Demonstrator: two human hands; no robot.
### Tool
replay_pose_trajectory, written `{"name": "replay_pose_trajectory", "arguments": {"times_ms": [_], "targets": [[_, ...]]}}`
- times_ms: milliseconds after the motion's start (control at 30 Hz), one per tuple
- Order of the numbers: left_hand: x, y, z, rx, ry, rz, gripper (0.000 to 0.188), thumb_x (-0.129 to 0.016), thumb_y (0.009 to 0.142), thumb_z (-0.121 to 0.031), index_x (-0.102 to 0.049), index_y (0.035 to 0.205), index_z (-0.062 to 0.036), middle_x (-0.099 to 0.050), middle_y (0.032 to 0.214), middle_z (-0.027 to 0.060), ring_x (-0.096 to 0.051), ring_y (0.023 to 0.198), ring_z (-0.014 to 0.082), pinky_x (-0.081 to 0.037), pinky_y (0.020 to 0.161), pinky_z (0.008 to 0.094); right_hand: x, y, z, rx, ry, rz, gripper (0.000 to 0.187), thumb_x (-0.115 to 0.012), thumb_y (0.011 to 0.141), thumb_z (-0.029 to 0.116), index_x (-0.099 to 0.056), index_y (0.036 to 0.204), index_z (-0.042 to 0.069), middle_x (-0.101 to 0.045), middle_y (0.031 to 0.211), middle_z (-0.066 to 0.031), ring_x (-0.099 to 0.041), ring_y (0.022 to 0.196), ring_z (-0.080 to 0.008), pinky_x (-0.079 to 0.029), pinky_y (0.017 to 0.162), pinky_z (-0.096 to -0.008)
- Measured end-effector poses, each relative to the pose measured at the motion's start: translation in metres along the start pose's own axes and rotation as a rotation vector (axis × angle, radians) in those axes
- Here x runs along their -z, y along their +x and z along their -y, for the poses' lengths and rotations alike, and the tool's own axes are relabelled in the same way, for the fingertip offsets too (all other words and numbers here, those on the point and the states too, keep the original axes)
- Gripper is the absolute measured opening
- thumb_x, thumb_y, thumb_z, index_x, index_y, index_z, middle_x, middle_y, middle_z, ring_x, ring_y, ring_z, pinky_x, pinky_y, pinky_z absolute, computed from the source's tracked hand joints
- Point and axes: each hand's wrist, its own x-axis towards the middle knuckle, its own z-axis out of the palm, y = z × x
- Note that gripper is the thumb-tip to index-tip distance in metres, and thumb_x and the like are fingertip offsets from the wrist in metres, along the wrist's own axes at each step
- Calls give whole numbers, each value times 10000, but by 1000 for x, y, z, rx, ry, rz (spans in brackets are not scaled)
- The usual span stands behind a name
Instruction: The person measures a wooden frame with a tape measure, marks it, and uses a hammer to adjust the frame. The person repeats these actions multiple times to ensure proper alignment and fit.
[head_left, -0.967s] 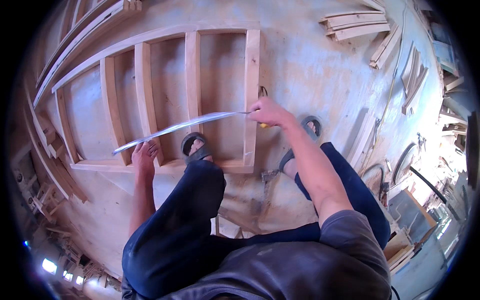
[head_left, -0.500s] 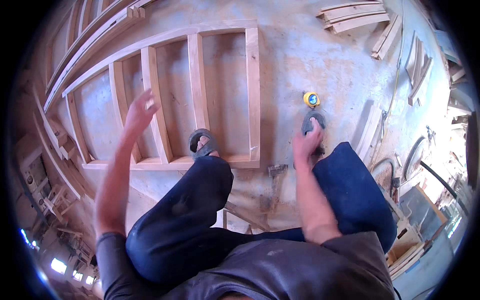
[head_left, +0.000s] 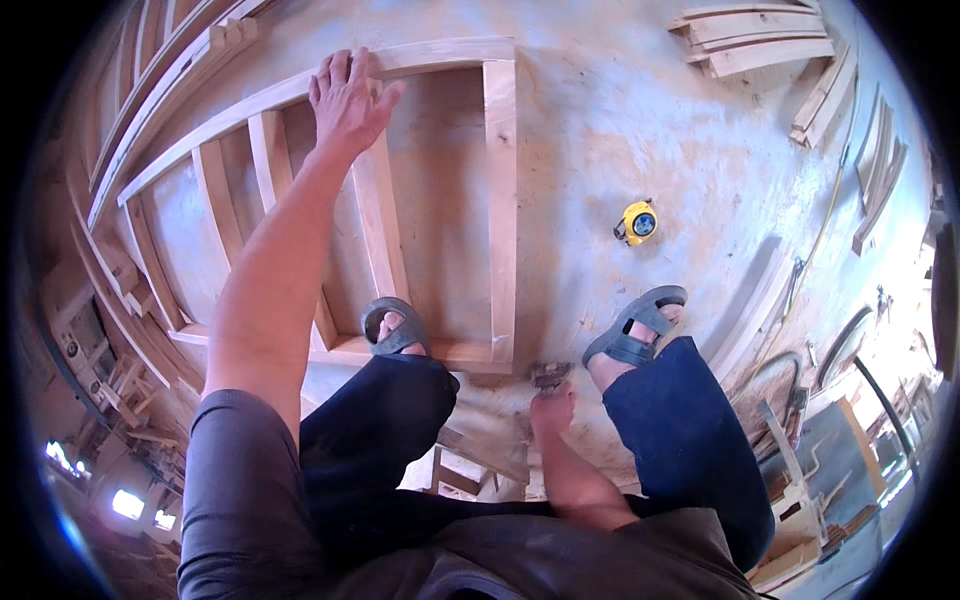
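A ladder-like wooden frame (head_left: pixel 501 200) with several crosspieces lies flat on the floor ahead of me, to the left. My left hand (head_left: pixel 350 108) reaches to its far rail, fingers spread and resting over the wood where a crosspiece joins. Low between my legs, my right hand (head_left: pixel 553 408) is closed around a hammer (head_left: pixel 549 375) just below its dark head; most of the handle is hidden. My left foot, in a grey sandal (head_left: pixel 396 325), is at the frame's near rail. A yellow tape measure (head_left: pixel 638 223) sits on the floor beyond my right foot.
Short boards (head_left: pixel 755 38) are stacked at the far right, with more loose pieces (head_left: pixel 878 175) beside them. Long timbers (head_left: pixel 165 95) lean or lie along the left. A wooden strip (head_left: pixel 750 305) lies right of my right sandal (head_left: pixel 637 325). Cables and clutter line the right edge.
My left hand has moved forward from above the middle crosspieces onto the far rail. My right hand has dropped from beside my right foot and taken hold of the hammer. My right foot has turned outward.
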Motion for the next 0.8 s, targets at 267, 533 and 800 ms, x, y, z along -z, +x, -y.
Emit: {"name": "replay_pose_trajectory", "arguments": {"times_ms": [267,533,800], "targets": [[-8,-4,-4,25,15,-47,722,-662,791,-190,-402,1459,-99,-345,1496,129,-226,1467,342,-143,1206,548,-8,21,-3,97,72,-5,426,-627,832,254,-562,1179,16,-614,1112,-264,-610,1027,-435,-494,914,-494],[-2,10,-2,-146,-61,6,729,-612,716,-122,-410,1403,12,-387,1417,179,-280,1401,392,-147,1195,574,-39,45,-5,-124,-162,324,436,-665,803,326,-707,1086,-3,-687,1094,-278,-660,1081,-407,-526,933,-464],[2,6,3,-169,-104,15,731,-605,715,-120,-393,1402,10,-398,1394,174,-317,1379,379,-160,1187,575,78,50,143,316,200,-190,355,-681,832,204,-625,1087,-36,-696,982,-206,-677,841,-398,-550,742,-468]]}}
